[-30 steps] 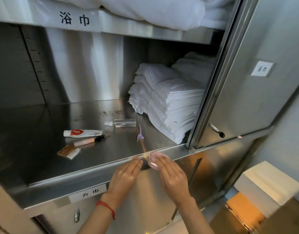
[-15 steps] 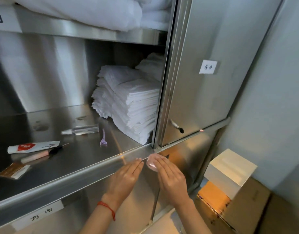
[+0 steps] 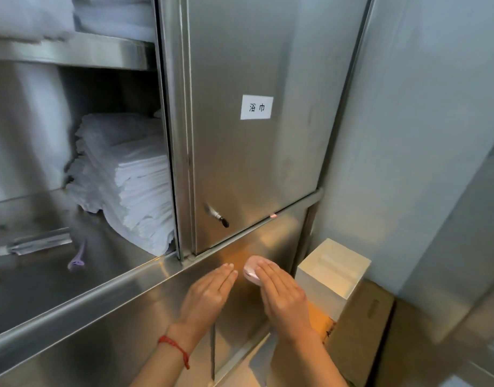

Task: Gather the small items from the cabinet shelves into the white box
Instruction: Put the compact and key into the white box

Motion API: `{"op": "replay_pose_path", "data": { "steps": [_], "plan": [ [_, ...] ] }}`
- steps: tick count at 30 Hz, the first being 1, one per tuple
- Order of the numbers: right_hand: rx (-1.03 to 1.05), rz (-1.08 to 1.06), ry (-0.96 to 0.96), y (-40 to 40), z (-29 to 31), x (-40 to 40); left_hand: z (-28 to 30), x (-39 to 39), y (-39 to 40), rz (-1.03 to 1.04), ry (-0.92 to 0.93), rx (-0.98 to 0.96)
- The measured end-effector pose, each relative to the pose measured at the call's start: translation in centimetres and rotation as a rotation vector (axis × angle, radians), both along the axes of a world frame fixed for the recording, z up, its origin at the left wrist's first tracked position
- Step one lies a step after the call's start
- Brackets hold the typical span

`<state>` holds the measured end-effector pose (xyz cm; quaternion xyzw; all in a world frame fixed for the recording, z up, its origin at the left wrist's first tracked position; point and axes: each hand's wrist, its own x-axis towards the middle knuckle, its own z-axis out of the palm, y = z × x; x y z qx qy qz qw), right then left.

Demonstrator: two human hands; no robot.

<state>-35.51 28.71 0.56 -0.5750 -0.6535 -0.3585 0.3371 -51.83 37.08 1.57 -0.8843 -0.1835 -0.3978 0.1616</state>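
Small pink round item — looks like a compact or soap-like disc, rigid, smooth-shelled, judged light. Likely a bit slippery on the curved faces; best taken across the rim between thumb and fingers, not by the flat faces alone. Probably not fragile, but a drop onto the metal could crack a hinged lid if that is what it is.

Right hand: fingers extended and close together, laid over the top of the pink item; thumb hidden underneath, so a pinch is presumed but cannot be confirmed. The item is carried in front of the lower cabinet panel, clear of the shelf edge, just left of the white box.

Left hand: flat, fingers straight and together, nothing held, fingertips just beside the pink item without clear contact — appears to serve as a guard.

The white box stands open-topped on a cardboard carton in the corner, low and to the right. Something pale can be made out inside; not identifiable.

Remaining on the shelf: a purple clip and a blurred clear bottle — both judged light. Stacked white towels sit behind; not part of the task.
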Motion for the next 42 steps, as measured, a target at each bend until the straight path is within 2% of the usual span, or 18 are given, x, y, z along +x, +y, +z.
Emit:
{"op": "replay_pose_path", "data": {
  "steps": [9, 11, 17, 28, 34, 42],
  "plan": [
    [-0.039, -0.11, 0.06, -1.9, -0.1, 8.8, -0.6, 9.4, 0.0, -0.113, -0.017, -0.038],
    [-0.095, -0.142, 0.072, -2.3, -0.4, 10.4, -0.4, 11.1, 0.1, -0.136, 0.017, -0.09],
    [-0.09, -0.245, 0.094, -2.8, -1.0, 14.6, 0.3, 16.2, 0.5, -0.232, 0.104, -0.169],
    [-0.057, -0.43, 0.133, -2.2, -0.9, 19.0, 0.3, 24.5, 3.9, -0.451, 0.178, -0.196],
    [0.03, -0.51, 0.09, -0.2, -1.1, 20.5, -0.3, 27.6, 6.7, -0.557, 0.207, -0.173],
    [-0.014, -0.639, 0.085, 2.2, -1.5, 20.8, -1.5, 30.4, 9.8, -0.645, 0.214, -0.196]
  ]
}}
